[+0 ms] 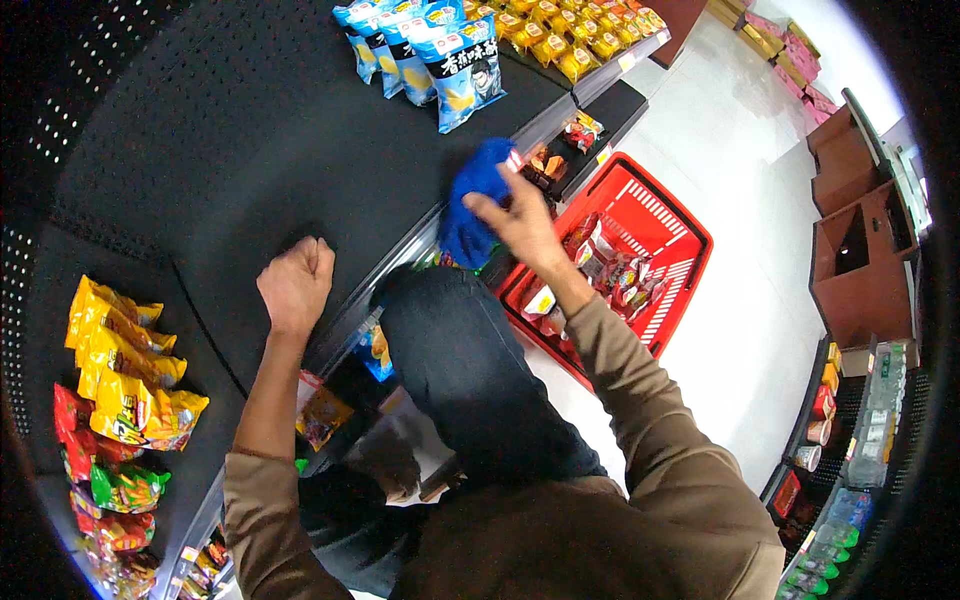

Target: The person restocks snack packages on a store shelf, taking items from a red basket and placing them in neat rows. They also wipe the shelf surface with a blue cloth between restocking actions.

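Note:
My right hand (pixel 525 217) presses or holds a blue cloth (pixel 476 202) at the front edge of a black store shelf (pixel 360 172); thumb and finger are spread over it. My left hand (pixel 298 281) is a closed fist at the shelf surface, with nothing seen in it. Blue chip bags (pixel 461 75) stand in a row beyond the cloth. Yellow snack bags (pixel 139 405) stand at the left end of the shelf, beside red bags (pixel 71 427) and a green bag (pixel 127 487).
A red plastic shopping basket (pixel 697 232) holding packaged snacks stands to the right of my knee (pixel 457 337). Lower shelves with snacks lie under the front edge. Small yellow packets (pixel 555 45) fill the far shelf end. Brown cabinets (pixel 862 277) and bottle shelves (pixel 877 420) stand across the aisle.

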Demonstrator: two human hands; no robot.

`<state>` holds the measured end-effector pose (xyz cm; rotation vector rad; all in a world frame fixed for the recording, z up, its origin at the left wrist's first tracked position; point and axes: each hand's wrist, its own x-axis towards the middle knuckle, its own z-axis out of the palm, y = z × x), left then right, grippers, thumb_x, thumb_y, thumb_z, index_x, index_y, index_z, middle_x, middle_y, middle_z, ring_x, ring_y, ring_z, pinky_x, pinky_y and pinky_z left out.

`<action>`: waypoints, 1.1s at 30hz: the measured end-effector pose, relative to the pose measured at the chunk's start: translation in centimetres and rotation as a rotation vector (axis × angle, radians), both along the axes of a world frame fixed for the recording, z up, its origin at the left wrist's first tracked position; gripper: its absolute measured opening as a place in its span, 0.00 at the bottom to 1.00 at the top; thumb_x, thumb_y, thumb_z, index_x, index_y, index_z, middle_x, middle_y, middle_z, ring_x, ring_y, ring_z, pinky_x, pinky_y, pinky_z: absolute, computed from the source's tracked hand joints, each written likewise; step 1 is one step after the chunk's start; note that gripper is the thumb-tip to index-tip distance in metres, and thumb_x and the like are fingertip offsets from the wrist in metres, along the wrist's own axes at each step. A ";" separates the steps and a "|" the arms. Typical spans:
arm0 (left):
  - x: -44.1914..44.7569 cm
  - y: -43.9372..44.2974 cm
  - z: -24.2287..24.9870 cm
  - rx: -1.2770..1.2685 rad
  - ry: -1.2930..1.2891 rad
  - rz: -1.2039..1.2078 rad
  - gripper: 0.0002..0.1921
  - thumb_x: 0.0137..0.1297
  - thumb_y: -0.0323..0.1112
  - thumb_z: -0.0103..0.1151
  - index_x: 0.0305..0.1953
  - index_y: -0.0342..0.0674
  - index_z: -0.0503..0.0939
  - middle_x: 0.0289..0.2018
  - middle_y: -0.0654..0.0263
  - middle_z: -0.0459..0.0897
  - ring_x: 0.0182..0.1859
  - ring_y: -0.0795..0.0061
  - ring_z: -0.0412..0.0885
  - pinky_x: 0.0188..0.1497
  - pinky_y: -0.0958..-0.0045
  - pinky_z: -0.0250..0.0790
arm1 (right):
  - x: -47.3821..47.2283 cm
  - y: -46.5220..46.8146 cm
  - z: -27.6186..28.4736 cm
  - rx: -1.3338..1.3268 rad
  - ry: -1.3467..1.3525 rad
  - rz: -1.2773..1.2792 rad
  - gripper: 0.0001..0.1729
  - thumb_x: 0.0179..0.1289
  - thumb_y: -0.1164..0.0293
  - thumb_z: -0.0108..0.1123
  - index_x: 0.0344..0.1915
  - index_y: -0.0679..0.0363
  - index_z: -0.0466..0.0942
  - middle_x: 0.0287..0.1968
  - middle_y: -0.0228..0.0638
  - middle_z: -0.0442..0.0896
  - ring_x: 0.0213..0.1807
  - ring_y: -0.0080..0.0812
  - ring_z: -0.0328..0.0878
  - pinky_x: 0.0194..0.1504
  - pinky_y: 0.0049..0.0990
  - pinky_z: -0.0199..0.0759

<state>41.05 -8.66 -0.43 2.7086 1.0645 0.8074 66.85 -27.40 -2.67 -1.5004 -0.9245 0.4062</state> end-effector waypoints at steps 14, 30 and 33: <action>0.0 -0.1 0.3 0.010 0.058 0.029 0.20 0.69 0.43 0.58 0.20 0.42 0.71 0.17 0.58 0.77 0.24 0.49 0.80 0.26 0.52 0.69 | 10.4 2.6 -1.5 -0.190 -0.556 -0.300 0.19 0.64 0.58 0.61 0.42 0.63 0.79 0.42 0.58 0.81 0.46 0.61 0.80 0.50 0.49 0.75; -0.4 0.4 -0.5 0.033 0.007 -0.006 0.16 0.67 0.43 0.59 0.22 0.43 0.74 0.21 0.57 0.81 0.26 0.50 0.83 0.28 0.51 0.73 | 15.8 3.4 0.8 -0.499 -0.720 -0.306 0.26 0.66 0.63 0.56 0.59 0.66 0.74 0.44 0.66 0.83 0.49 0.65 0.82 0.52 0.51 0.75; -0.4 0.3 -0.4 -0.024 0.016 -0.010 0.16 0.67 0.44 0.58 0.23 0.44 0.76 0.22 0.56 0.82 0.28 0.50 0.83 0.29 0.50 0.74 | 9.2 3.2 2.5 -0.525 -0.839 -0.126 0.25 0.64 0.64 0.58 0.58 0.65 0.72 0.40 0.65 0.84 0.45 0.66 0.82 0.48 0.56 0.76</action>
